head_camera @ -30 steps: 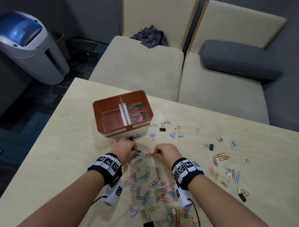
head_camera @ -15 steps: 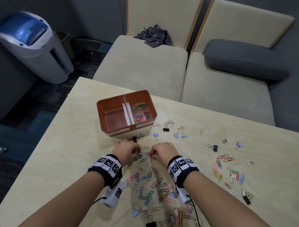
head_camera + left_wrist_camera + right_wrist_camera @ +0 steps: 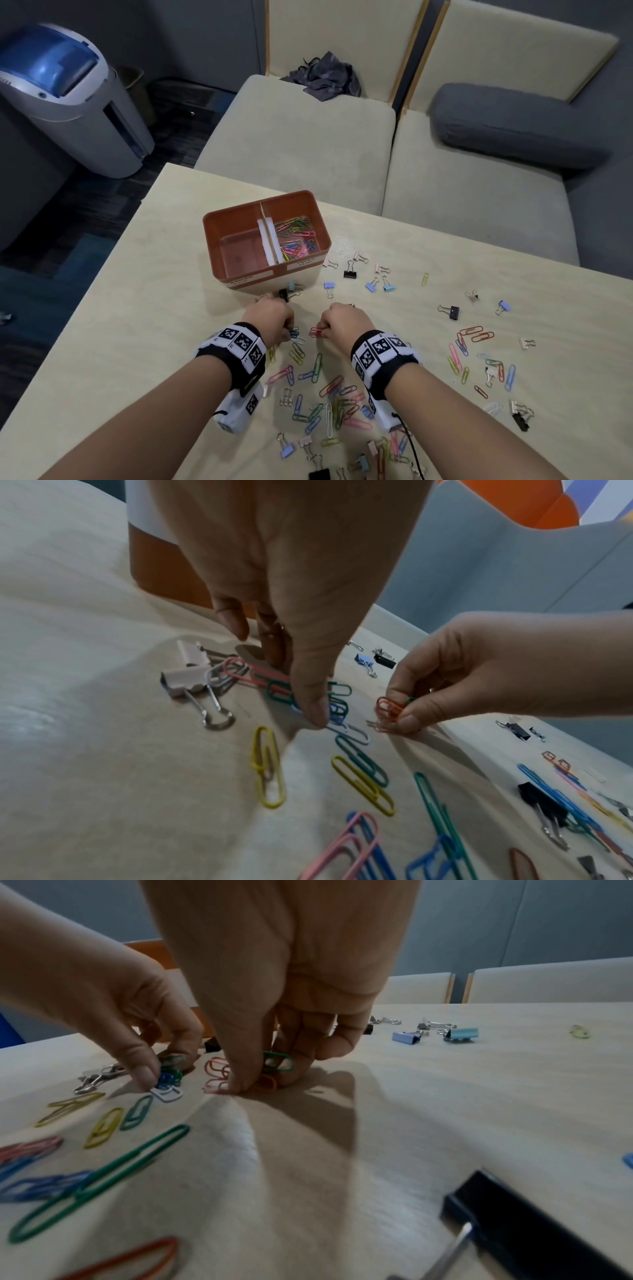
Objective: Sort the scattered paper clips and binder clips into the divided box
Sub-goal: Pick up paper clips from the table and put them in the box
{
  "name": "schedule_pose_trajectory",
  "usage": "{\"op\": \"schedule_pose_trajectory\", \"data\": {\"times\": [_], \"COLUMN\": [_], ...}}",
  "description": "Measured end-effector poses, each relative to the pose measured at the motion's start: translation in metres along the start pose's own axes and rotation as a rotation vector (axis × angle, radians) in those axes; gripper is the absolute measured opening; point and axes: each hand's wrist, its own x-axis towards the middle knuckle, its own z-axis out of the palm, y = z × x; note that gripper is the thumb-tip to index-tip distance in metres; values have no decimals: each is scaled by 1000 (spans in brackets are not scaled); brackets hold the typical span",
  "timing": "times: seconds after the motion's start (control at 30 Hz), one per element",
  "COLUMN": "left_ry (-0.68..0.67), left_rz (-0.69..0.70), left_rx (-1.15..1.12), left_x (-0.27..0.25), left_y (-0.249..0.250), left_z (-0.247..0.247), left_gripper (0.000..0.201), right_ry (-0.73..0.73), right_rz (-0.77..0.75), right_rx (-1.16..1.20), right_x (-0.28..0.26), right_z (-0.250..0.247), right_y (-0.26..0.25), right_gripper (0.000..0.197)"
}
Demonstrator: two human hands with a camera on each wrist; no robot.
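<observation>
An orange divided box (image 3: pixel 239 219) stands on the table; its right compartment holds coloured paper clips (image 3: pixel 294 236), its left one looks bare. Just in front of it my left hand (image 3: pixel 274 318) pinches a small bunch of green and blue paper clips (image 3: pixel 337 707) against the table. My right hand (image 3: pixel 342 325) pinches red and green paper clips (image 3: pixel 270 1066) with thumb and fingers, tips down on the table. In the left wrist view the red clips (image 3: pixel 388 712) stick out of that hand. Many loose paper clips (image 3: pixel 329 394) lie between my wrists.
Binder clips (image 3: pixel 376 284) lie scattered right of the box, more (image 3: pixel 452 311) further right and near the front edge (image 3: pixel 287 448). A black binder clip (image 3: pixel 283 294) sits against the box front. Cushioned seats (image 3: pixel 301 144) stand behind the table, a grey-blue machine (image 3: pixel 68 96) on the floor at left.
Both hands stay in nearly the same spot in front of the box, still pinching clips off the table; the head view has shifted slightly.
</observation>
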Motion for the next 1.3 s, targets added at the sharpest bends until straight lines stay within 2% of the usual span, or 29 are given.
{"op": "schedule_pose_trajectory", "data": {"times": [0.13, 0.27, 0.47, 0.73, 0.9, 0.97, 1.13, 1.3], "left_ry": [2, 42, 73, 34, 53, 123, 420, 641], "left_rz": [9, 21, 28, 17, 40, 59, 95, -50], "left_rx": [39, 54, 85, 88, 72, -54, -422, -632], "left_x": [0, -4, -8, -10, -16, -21, -39, -30], "left_y": [1, 1, 3, 8, 8, 8, 10, 4], "left_z": [3, 8, 13, 14, 10, -1, -62, -118], "left_gripper": [20, 20, 17, 17, 23, 22, 12, 13], "right_ry": [23, 63, 38, 139, 178, 225, 427, 560], "right_rz": [-24, -13, 16, 108, 64, 17, -114, -126], "right_rx": [-8, 79, 121, 406, 454, 459, 459, 431], "right_x": [-4, -11, -15, -36, -44, -45, -35, 3], "right_z": [2, 4, 1, 2, -12, -29, -86, -134], "right_y": [0, 0, -2, 8, 12, 8, -9, -26], "right_gripper": [25, 28, 25, 18, 12, 13, 4, 17]}}
